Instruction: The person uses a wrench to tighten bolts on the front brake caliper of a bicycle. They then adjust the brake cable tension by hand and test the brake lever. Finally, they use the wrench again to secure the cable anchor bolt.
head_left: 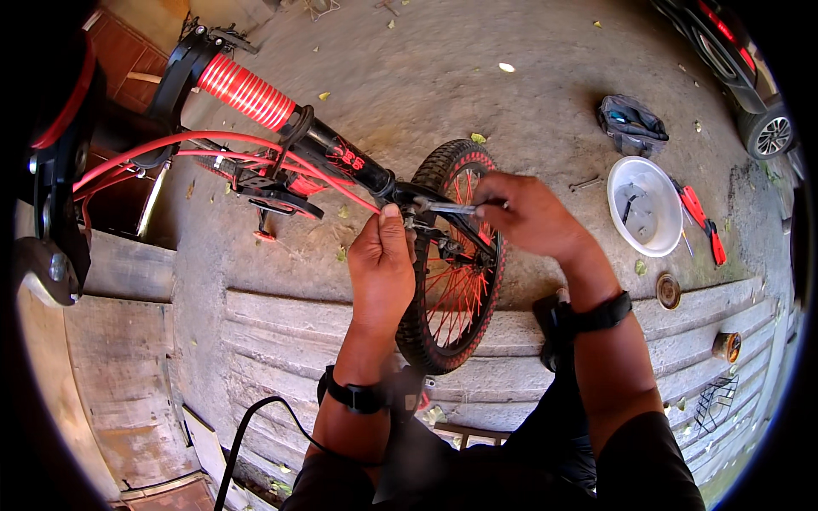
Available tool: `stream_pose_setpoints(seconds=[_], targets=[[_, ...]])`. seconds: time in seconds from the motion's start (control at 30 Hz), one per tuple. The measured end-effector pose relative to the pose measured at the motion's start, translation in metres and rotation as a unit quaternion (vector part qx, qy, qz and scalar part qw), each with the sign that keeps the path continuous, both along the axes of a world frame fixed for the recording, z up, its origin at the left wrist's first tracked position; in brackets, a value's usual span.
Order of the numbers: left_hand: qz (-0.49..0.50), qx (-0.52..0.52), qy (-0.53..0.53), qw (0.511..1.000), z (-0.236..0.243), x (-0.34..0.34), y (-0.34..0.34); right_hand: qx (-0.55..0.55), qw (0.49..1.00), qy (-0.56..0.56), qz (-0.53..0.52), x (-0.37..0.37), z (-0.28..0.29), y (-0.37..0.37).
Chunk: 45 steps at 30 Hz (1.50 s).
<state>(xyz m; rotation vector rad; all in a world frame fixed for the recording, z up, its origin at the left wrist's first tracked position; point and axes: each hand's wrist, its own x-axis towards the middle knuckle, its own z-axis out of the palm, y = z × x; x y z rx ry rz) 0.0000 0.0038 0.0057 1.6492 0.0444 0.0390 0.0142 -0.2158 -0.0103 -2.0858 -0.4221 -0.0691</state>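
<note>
The bicycle (322, 145) is in front of the person, its black tube (368, 175) sloping down rightward to the near wheel (460, 277), whose long axis leans from upper right to lower left. The left hand (381, 268) is at the fork (475, 234), its grip hidden, so I cannot tell what it clamps; the right hand (530, 215) is closed on the wrench (448, 207), nearly level, head pointing left.

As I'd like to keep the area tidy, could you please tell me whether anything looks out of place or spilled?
I see no spill around the bicycle. A slim metal tool lies loose on the ground beside the white basin, slightly odd, since other small items are in the basin.
</note>
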Motion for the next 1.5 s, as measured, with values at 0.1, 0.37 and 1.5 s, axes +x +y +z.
stream_pose_setpoints(seconds=[0.1, 0.37, 1.5], targets=[[-0.007, -0.016, -0.005, 1.000, 0.000, 0.000, -0.001, 0.163, 0.984, 0.071, -0.029, -0.001, 0.010, -0.014], [-0.008, 0.005, -0.020, 1.000, -0.003, 0.001, 0.003, 0.365, 0.927, 0.033, -0.084, -0.001, 0.043, 0.025], [0.003, 0.061, -0.037, 0.997, -0.005, 0.000, -0.004, 0.060, 0.992, 0.108, 0.028, -0.014, 0.045, -0.010]])
